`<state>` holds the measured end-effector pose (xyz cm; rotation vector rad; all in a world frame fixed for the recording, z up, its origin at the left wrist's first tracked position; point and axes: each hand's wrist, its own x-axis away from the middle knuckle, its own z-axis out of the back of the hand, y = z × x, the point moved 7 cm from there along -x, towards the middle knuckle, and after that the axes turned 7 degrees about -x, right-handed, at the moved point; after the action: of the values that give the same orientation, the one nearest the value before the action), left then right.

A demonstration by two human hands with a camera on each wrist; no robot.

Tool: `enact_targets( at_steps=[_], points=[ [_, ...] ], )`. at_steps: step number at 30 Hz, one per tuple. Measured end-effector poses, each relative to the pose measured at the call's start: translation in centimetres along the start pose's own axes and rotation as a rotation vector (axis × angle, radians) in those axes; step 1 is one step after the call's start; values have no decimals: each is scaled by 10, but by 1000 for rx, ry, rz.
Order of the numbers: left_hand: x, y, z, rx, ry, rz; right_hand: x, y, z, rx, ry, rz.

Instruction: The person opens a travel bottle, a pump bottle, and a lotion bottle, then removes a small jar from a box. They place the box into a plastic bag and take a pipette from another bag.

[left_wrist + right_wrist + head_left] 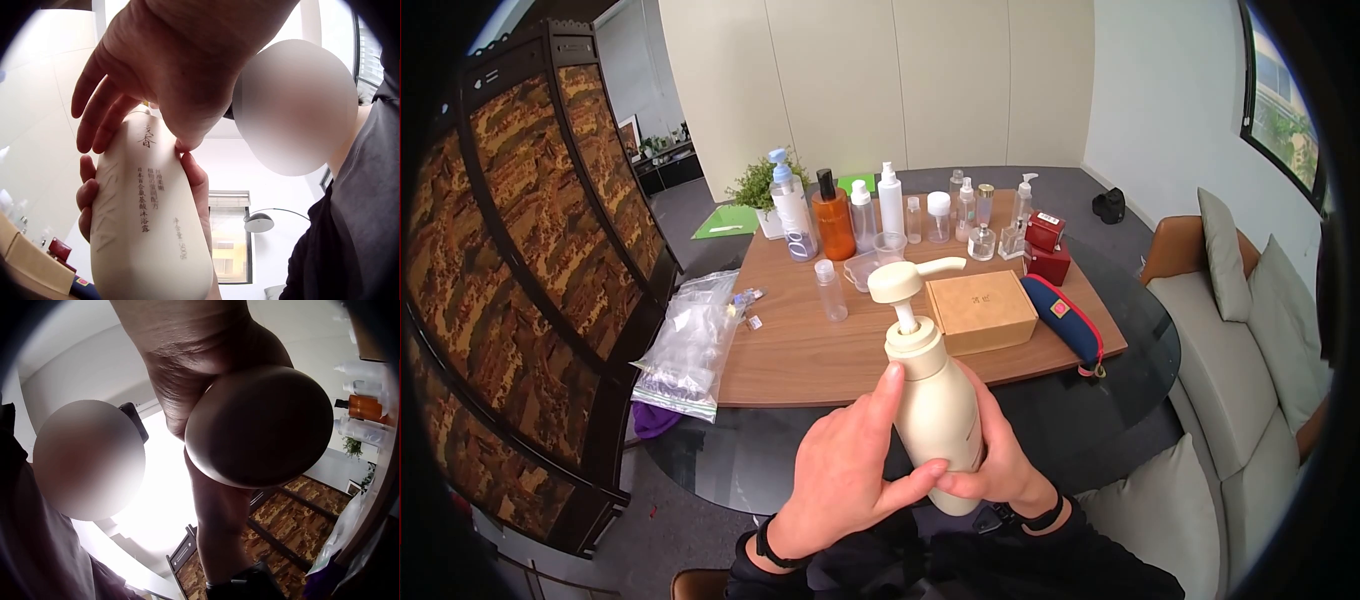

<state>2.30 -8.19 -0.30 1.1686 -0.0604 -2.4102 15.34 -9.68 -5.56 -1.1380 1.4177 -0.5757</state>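
A cream body wash bottle (938, 405) with a long-spouted pump head (897, 284) is held up in front of my chest, tilted, near the table's front edge. My right hand (1003, 455) wraps around its lower body from the right, its thumb across the front. From the left, my left hand (845, 465) holds the bottle, index finger along the shoulder and thumb tip beside the right thumb. Printed characters on the bottle (150, 212) show in the left wrist view. In the right wrist view only the round base (262, 428) shows.
A brown cardboard box (982, 312), a navy pencil case (1063, 320) and a small clear bottle (831, 292) lie beyond the hands. Several bottles, including an amber one (833, 222), stand behind. Plastic bags (685, 345) lie left; a sofa (1230, 350) stands right.
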Motion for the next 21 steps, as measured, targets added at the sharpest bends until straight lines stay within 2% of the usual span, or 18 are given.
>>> enact_targets(
  at_steps=[7,10,13,16,19,21],
  points=[
    [2,-3,-4,77,-50,54,1,-1,0,-12,7,19],
    [1,-7,-9,224,-135,180,0,-4,0,69,40,66],
    [1,-9,-13,370,-165,249,-1,-4,1,135,54,92],
    [3,-10,-15,398,-175,284,-1,-5,2,149,84,100],
    [-3,-3,-12,393,-136,245,3,-5,2,440,142,120],
    [2,-11,-22,554,-127,374,5,-12,-8,694,198,226]
  ],
)
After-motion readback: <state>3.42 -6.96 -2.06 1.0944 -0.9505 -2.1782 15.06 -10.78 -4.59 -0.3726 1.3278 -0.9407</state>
